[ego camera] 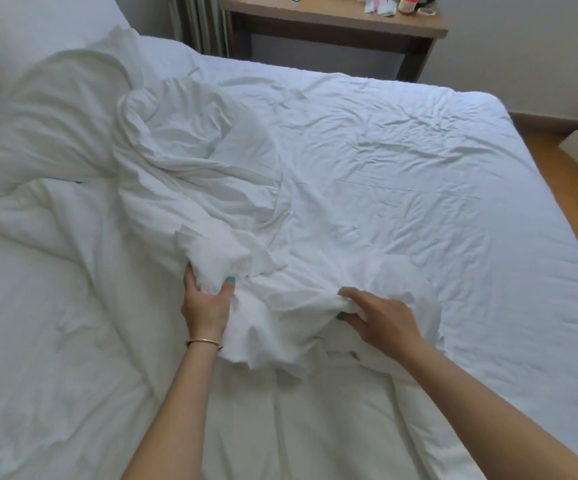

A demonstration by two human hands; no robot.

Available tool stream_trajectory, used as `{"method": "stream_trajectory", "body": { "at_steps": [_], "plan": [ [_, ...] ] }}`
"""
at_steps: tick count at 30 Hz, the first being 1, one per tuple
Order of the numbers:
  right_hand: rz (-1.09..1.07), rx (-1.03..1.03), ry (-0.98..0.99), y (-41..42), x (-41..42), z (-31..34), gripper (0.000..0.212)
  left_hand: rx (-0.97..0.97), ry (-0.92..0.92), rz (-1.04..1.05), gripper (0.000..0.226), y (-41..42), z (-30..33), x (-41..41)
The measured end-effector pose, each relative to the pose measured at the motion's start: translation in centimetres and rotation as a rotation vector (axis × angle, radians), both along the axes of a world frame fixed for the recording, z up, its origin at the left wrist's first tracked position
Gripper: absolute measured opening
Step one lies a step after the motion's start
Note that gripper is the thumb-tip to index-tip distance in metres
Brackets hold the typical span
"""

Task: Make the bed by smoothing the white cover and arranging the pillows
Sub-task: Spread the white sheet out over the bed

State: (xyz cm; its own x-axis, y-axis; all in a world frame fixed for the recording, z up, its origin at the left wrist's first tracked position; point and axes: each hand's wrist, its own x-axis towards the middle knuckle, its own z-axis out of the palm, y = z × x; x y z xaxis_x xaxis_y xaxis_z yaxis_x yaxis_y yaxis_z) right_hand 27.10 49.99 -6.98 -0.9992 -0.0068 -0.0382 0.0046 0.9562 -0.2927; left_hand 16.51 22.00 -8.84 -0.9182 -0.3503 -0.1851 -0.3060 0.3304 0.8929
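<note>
Two pillows (20, 39), wooden desk (332, 19) beyond bed (419, 168)

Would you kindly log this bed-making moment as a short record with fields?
left hand: grips a bunched edge of the white cover
right hand: pinches a fold of the same cover
cover state: crumpled in a heap toward the left, not yet spread
sheet: wrinkled, exposed on the right
pillow: at the far left corner, partly out of frame
wooden desk: beyond the bed, small items on top
</note>
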Motion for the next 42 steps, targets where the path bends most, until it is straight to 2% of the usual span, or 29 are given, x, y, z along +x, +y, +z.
{"method": "stream_trajectory", "body": {
  "at_steps": [4, 7, 9, 12, 15, 18, 21, 23, 28, 30, 33, 36, 38, 42],
  "plan": [
    [-0.231, -0.009, 0.091, 8.1, 2.4, 5.4, 0.038, 0.193, 0.054, -0.239, 0.082, 10.5, 2.1, 1.2],
    [-0.453, -0.058, 0.115, 16.3, 5.4, 9.7, 0.030, 0.310, 0.048, -0.417, 0.081, 20.0, 3.7, 5.0],
    [-0.543, -0.078, 0.089, 21.2, 7.4, 11.2, 0.027, 0.385, 0.041, -0.502, 0.082, 25.8, 4.5, 7.8],
    [-0.544, 0.085, -0.067, 27.9, 10.6, 10.0, 0.034, 0.418, -0.019, -0.670, 0.103, 32.9, 3.0, 10.4],
    [-0.584, -0.057, -0.252, 33.1, 15.3, 5.5, 0.056, 0.268, -0.137, -0.752, 0.117, 37.6, -1.0, 13.6],
    [-0.581, -0.292, -0.357, 34.9, 19.8, -0.1, 0.071, 0.063, -0.191, -0.548, 0.108, 39.9, -4.4, 18.2],
    [-0.540, -0.454, -0.487, 35.1, 23.9, -4.4, 0.073, -0.198, -0.315, -0.298, 0.095, 41.6, -5.4, 22.3],
    [-0.508, -0.515, -0.595, 34.7, 26.6, -5.6, 0.074, -0.373, -0.379, -0.320, 0.089, 42.5, -5.3, 25.1],
    [-0.578, -0.549, -0.673, 34.6, 32.9, -5.2, 0.071, -0.615, -0.489, -0.697, 0.087, 43.9, -6.2, 33.6],
    [-0.641, -0.545, -0.675, 34.2, 35.6, -5.4, 0.063, -0.663, -0.488, -0.906, 0.077, 44.0, -7.3, 37.4],
    [-0.772, -0.644, -0.720, 32.9, 40.9, -7.0, 0.057, -0.735, -0.553, -1.200, 0.069, 44.9, -8.9, 43.4],
    [-0.815, -0.672, -0.779, 32.7, 46.6, -7.7, 0.059, -0.616, -0.692, -1.440, 0.049, 47.2, -9.3, 48.4],
    [-0.777, -0.631, -0.821, 33.8, 50.8, -8.2, 0.059, -0.624, -0.787, -1.650, 0.037, 48.9, -8.7, 51.9],
    [-0.758, -0.609, -0.931, 37.0, 59.8, -9.7, 0.052, -0.751, -0.891, -1.821, 0.041, 53.7, -9.4, 58.1]
  ]
}}
